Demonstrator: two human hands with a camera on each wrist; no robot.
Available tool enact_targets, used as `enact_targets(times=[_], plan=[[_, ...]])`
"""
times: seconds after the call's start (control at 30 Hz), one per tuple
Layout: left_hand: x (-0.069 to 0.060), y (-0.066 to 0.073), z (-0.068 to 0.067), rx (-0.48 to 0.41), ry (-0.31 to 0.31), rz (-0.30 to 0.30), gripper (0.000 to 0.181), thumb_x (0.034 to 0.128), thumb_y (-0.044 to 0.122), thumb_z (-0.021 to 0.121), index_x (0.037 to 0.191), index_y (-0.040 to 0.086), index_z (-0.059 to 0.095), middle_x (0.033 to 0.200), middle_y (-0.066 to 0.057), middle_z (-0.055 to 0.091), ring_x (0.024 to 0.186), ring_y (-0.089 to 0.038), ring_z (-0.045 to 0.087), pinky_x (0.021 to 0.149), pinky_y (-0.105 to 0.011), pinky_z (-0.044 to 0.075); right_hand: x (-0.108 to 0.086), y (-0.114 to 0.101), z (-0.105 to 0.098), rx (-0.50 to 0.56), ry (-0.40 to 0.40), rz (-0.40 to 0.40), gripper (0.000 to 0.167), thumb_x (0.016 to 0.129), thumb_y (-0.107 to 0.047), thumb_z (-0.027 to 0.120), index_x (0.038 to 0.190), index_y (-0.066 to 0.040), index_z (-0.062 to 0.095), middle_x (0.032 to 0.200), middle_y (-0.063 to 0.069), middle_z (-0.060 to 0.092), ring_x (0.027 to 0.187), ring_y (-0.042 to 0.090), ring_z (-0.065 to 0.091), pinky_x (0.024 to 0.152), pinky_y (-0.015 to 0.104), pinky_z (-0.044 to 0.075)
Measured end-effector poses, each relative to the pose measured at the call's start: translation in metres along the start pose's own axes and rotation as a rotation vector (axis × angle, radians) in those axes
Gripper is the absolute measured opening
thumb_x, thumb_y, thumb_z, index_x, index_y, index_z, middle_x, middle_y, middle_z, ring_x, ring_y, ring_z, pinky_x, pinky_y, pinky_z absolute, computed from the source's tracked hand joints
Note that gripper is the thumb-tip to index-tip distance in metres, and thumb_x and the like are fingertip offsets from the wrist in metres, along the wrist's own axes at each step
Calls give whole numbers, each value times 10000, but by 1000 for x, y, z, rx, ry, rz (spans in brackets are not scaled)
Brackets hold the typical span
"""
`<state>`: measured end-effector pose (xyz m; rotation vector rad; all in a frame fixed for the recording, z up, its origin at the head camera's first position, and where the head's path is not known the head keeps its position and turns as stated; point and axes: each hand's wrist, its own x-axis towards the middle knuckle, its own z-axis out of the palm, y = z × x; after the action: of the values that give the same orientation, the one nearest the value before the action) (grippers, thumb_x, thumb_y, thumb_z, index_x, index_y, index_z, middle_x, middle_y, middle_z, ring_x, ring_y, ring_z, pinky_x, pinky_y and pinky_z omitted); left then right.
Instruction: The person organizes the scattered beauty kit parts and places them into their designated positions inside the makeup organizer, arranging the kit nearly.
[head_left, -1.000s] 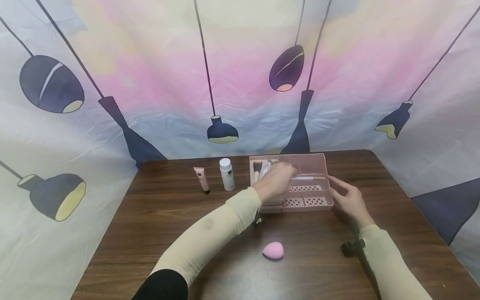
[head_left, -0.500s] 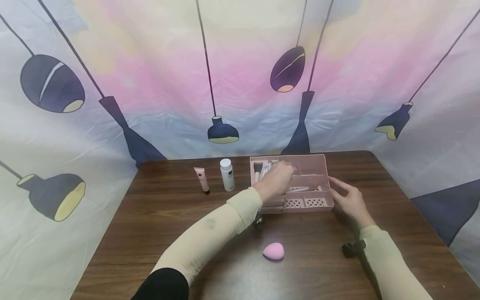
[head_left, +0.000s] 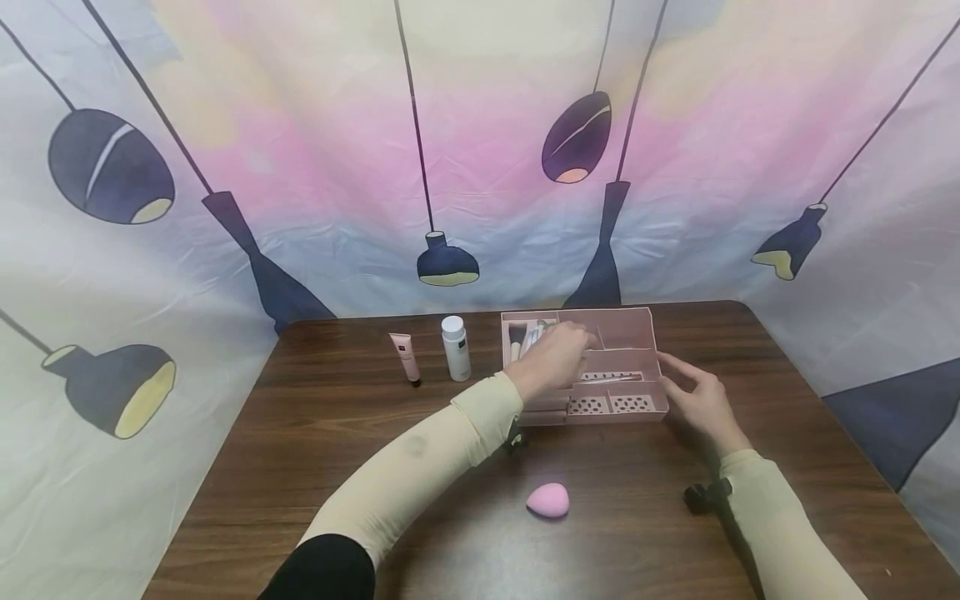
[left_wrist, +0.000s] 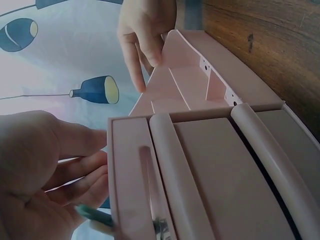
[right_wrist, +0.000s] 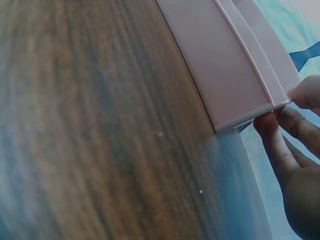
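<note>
A pink compartmented makeup organizer [head_left: 627, 328] stands at the back of the table. My left hand [head_left: 551, 358] reaches over its left part, the fingertips hidden; in the left wrist view they go behind the wall of the pink organizer [left_wrist: 125, 175]. Just right of that hand, a slim pale stick [head_left: 613, 379] lies in the middle compartment. I see nothing held in the left hand. My right hand [head_left: 703, 404] touches the organizer's right end with extended fingers; in the right wrist view, the fingertips of my right hand [right_wrist: 300, 165] meet its edge.
Brushes [head_left: 516, 337] stand in the organizer's left compartment. Left of it are a white bottle [head_left: 456, 350] and a small pink tube [head_left: 405, 360]. A pink makeup sponge [head_left: 549, 501] lies in front on the wooden table [head_left: 337, 467]. A printed cloth hangs behind.
The slim stick has left the left hand, dropping from its higher level into the middle compartment. Both hands have stayed nearly in place.
</note>
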<state>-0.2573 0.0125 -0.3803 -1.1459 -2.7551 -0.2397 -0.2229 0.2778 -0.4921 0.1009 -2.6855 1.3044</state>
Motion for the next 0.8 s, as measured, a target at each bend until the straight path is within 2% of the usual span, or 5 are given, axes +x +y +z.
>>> enact_targets(times=[0.07,0.13,0.47,0.8], plan=[[0,1,-1,0,1,10,256,866,86,655,1112,108,724,1076,-7,720,1061,-187,648,943,-289,503,0,0,0,7,0,6,465,976,-228,590,1426,-146,507,1421,222,504,1255,438,516,938,534,488],[-1,2,-1,-3,-1,18,264,867,95,669,1125,116,722,1088,5,721,1059,-178,649,944,-281,502,1,0,0,10,3,12,467,975,-226,593,1426,-146,507,1424,222,500,1267,444,502,956,567,464],[-8,12,-5,-46,-54,53,298,905,200,671,1182,92,688,1157,-25,696,1102,-175,627,989,-254,475,0,-1,1,-3,9,31,471,974,-236,593,1431,-164,502,1432,218,494,1235,442,533,935,553,484],[-21,18,-8,-79,-46,74,293,907,221,672,1170,95,699,1167,-24,695,1108,-170,628,1007,-278,465,-1,-2,2,9,2,31,475,980,-237,581,1438,-148,491,1434,239,482,1245,467,514,953,580,464]])
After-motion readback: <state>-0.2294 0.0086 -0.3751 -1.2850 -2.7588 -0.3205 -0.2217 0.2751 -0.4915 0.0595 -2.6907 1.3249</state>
